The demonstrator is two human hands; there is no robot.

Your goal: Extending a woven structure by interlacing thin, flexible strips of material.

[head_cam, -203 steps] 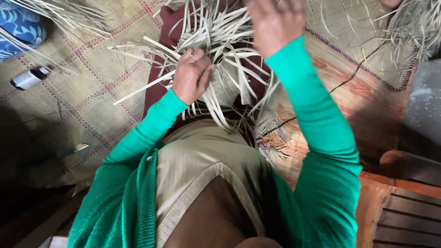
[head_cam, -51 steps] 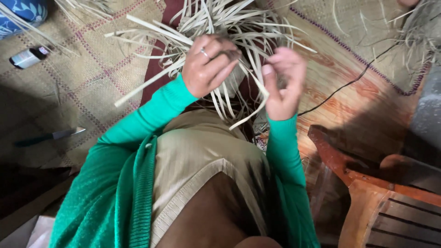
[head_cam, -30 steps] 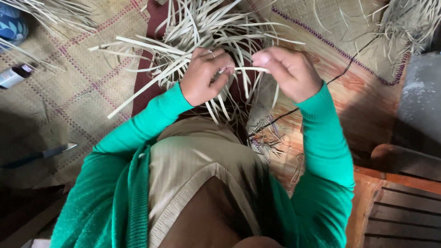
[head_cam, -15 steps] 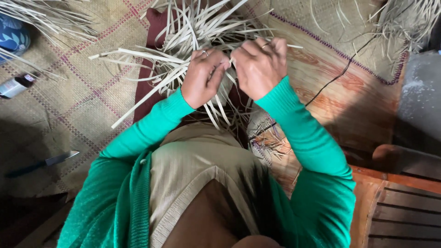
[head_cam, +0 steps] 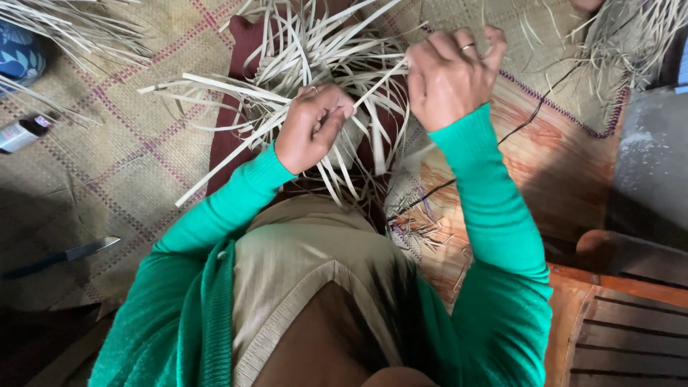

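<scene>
A tangle of pale flat straw strips [head_cam: 301, 79] fans out over a dark red cloth [head_cam: 233, 122] in front of me. My left hand [head_cam: 312, 127] is closed on strips near the middle of the bundle. Raised to the right, my right hand [head_cam: 450, 72] pinches one strip and holds it taut away from the bundle. Both arms wear green sleeves. A ring shows on each hand.
A woven mat [head_cam: 122, 172] covers the floor. A knife [head_cam: 68, 254] lies at the left and a small bottle [head_cam: 21, 132] further up. More loose straw [head_cam: 623, 36] sits top right, a thin black cord [head_cam: 530, 118] crosses the mat, and wooden furniture [head_cam: 616, 322] stands bottom right.
My right hand has lifted up and to the right, drawing a strip out from the bundle. My left hand stays gripping the strips in the middle.
</scene>
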